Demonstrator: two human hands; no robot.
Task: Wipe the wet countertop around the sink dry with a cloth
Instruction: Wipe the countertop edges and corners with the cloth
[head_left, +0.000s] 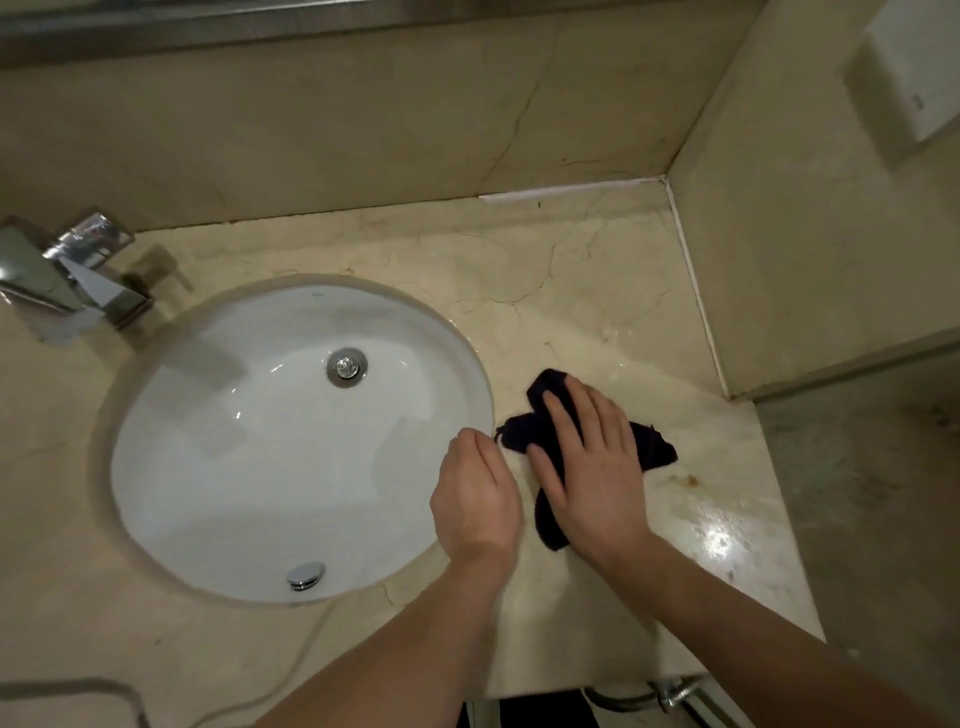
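Note:
A dark navy cloth (652, 447) lies crumpled on the beige marble countertop (597, 291), just right of the white oval sink (171, 467). My right hand (587, 467) lies flat on the cloth with fingers spread, pressing it to the counter. My left hand (478, 493) hovers at the sink's right rim with fingers curled loosely; its fingertips are close to the cloth's left corner, and I cannot tell whether they touch it. A wet sheen shows on the counter near the front right corner (722, 540).
A chrome faucet (72, 280) stands at the sink's back left. Walls close the counter at the back and right (810, 249). The counter's right edge drops to a grey floor (872, 519). A brownish stain (688, 480) sits right of the cloth. Pipes (670, 693) show below the front edge.

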